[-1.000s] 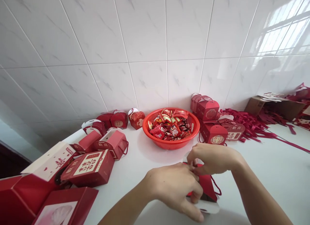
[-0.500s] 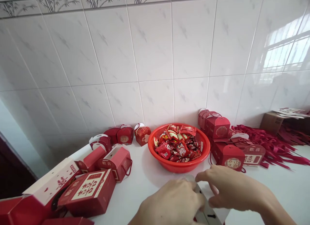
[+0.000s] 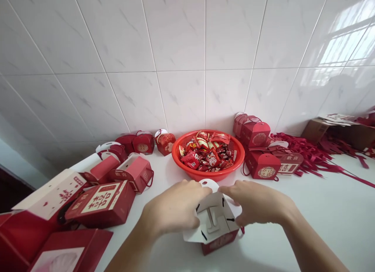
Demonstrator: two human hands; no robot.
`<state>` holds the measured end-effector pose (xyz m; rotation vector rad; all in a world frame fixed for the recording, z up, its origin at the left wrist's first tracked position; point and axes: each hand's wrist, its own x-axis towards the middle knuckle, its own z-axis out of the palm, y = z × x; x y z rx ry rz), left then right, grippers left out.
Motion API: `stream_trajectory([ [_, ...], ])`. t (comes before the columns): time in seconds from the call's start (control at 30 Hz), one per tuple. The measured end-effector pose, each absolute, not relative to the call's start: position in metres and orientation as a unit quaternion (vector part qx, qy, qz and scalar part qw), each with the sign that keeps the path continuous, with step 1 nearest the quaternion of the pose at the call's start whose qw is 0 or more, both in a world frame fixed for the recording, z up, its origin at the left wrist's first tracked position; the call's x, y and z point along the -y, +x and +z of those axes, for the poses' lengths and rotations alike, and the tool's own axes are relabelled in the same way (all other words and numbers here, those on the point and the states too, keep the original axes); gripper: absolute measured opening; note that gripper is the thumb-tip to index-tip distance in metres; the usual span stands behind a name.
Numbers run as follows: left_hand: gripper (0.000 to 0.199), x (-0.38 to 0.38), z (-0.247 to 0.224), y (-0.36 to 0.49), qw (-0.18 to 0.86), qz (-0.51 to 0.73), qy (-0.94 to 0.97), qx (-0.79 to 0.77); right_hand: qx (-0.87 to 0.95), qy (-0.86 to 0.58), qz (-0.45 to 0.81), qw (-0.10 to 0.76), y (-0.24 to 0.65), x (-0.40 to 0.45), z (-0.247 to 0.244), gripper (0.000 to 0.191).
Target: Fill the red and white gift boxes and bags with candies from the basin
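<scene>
"Seeing any change from a second ago?"

"Yes. Then the box (image 3: 213,221) was largely under the hands, a red side showing; now its open top and white inside face up, on the near side of the basket (image 3: 208,174)."

"The grip?"

"Left hand (image 3: 172,205) and right hand (image 3: 258,201) touch its opposite sides, thumbs spread from fingers; whether either pinches the card, I cannot tell."

"Surroundings?"

"A white table (image 3: 322,221), with a tiled wall (image 3: 181,92) behind the basket. Red cartons (image 3: 101,203) crowd to its left; dark red ribbons (image 3: 310,155) lie to its right."

"What's unclear?"

"The hands cover parts of the box's edges. Left of the basket, the nearest cartons are cut off."
</scene>
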<state>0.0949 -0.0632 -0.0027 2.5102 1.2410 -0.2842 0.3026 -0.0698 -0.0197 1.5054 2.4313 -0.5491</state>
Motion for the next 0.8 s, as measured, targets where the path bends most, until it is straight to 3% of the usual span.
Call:
stream_trajectory([
  [0.13,0.034,0.059,0.0,0.092,0.218,-0.089,0.873,-0.427,-0.827,0.509,-0.213,0.106,0.302,0.07,-0.017,0.048],
  [0.3,0.06,0.058,0.002,0.091,0.244,-0.075,0.876,-0.41,-0.818,0.506,-0.255,0.098,0.303,0.068,-0.018,0.071],
  [0.4,0.065,0.057,-0.002,0.094,0.249,-0.086,0.875,-0.405,-0.813,0.516,-0.249,0.102,0.303,0.068,-0.021,0.077],
  [0.57,0.061,0.051,-0.01,0.103,0.246,-0.124,0.863,-0.423,-0.82,0.516,-0.225,0.1,0.301,0.067,-0.026,0.079],
  [0.8,0.075,0.047,-0.015,0.103,0.221,-0.09,0.861,-0.449,-0.819,0.53,-0.197,0.092,0.298,0.061,-0.024,0.077],
])
